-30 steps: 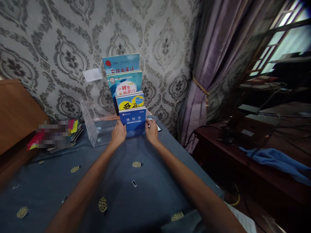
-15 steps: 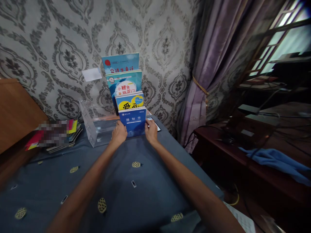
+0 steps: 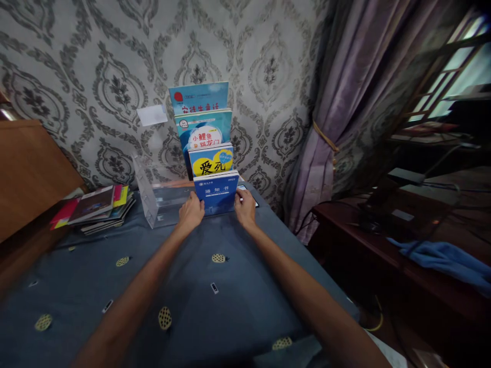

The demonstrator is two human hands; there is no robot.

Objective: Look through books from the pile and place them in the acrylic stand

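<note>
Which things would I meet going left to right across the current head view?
Wooden panel → pile of books → white card → left hand → front blue book → right hand → purple curtain → blue cloth.

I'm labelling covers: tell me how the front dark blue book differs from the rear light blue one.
The dark blue book has a white title; the light blue book a red one. The left hand and right hand touch the dark blue book's sides; neither touches the light blue book. The dark blue book stands foremost, the light blue book rearmost, partly hidden. Both covers face the camera.
</note>
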